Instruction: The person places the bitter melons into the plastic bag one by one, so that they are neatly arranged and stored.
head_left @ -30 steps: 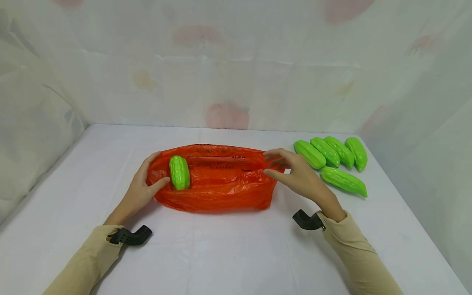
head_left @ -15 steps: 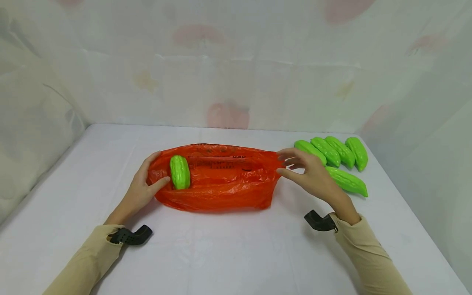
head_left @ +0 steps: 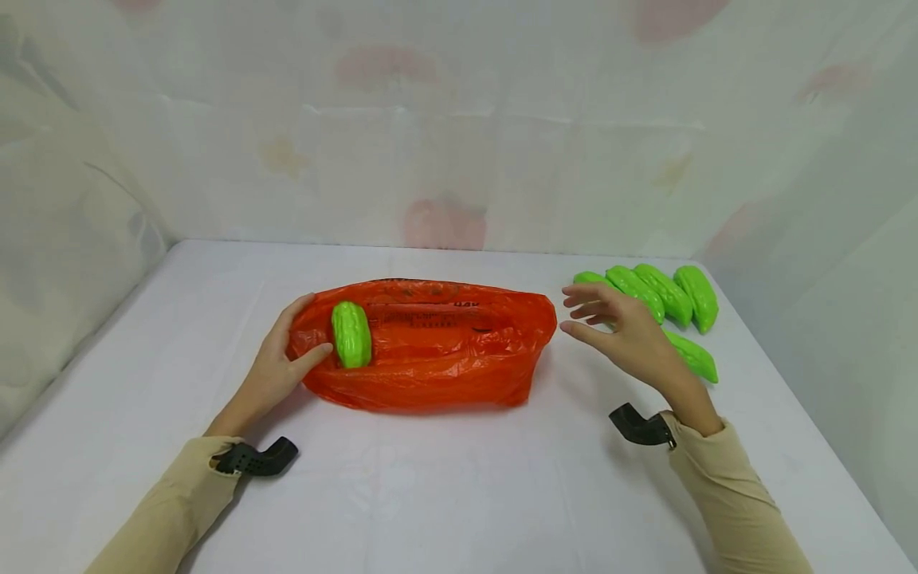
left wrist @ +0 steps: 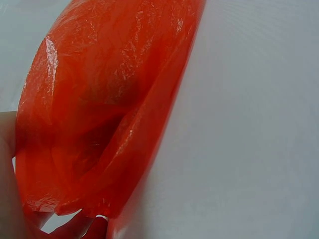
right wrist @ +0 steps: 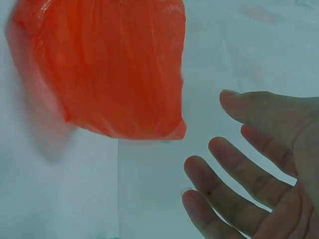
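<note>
A red plastic bag (head_left: 430,383) lies on the white table with its mouth spread wide. One bright green bitter melon (head_left: 351,335) with a ribbed skin is inside, near the bag's left end. My left hand (head_left: 276,367) holds that end, thumb over the rim and fingers round the outer side. In the left wrist view, folds of the bag (left wrist: 99,99) hide part of the fingers. My right hand (head_left: 631,339) hangs just beyond the bag's right end, fingers apart, holding nothing. The right wrist view shows a gap between the fingertips (right wrist: 197,167) and the bag.
Several more green bitter melons (head_left: 696,299) lie at the back right of the table, some partly behind the right hand. A pale patterned sheet (head_left: 445,143) rises behind the table (head_left: 459,494).
My right hand has moved right, off the bag's right end and toward the bitter melons at the back right. The left hand and the bag have hardly moved.
</note>
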{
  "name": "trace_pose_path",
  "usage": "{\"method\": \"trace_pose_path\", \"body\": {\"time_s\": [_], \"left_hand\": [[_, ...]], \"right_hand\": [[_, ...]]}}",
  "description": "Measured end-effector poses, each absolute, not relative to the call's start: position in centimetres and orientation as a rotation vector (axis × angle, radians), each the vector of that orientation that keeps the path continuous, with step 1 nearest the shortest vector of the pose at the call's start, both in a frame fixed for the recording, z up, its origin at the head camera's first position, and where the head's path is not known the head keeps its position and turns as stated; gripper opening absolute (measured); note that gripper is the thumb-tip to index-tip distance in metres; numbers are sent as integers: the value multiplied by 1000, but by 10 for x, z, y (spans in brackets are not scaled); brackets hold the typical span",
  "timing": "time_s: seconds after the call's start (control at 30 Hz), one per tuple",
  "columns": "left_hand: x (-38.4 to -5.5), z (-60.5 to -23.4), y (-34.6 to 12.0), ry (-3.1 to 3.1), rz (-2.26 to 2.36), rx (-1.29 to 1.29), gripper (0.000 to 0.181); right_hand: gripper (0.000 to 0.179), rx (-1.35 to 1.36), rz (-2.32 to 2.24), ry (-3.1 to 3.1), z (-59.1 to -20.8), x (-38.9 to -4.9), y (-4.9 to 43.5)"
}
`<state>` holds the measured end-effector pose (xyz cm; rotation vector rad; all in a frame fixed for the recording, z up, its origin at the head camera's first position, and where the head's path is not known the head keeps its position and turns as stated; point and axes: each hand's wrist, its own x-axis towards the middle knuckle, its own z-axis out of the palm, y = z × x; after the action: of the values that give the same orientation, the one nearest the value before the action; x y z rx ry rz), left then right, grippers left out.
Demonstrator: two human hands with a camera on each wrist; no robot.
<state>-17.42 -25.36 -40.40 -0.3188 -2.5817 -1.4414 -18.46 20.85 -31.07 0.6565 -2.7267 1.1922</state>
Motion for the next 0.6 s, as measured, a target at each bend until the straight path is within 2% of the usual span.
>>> {"method": "trace_pose_path", "body": {"time_s": [0.6], "left_hand": [[-174, -404, -253, -2563, -1454, -340, 76]], "right_hand": [[39, 665, 979, -2841, -320, -196, 229]]}}
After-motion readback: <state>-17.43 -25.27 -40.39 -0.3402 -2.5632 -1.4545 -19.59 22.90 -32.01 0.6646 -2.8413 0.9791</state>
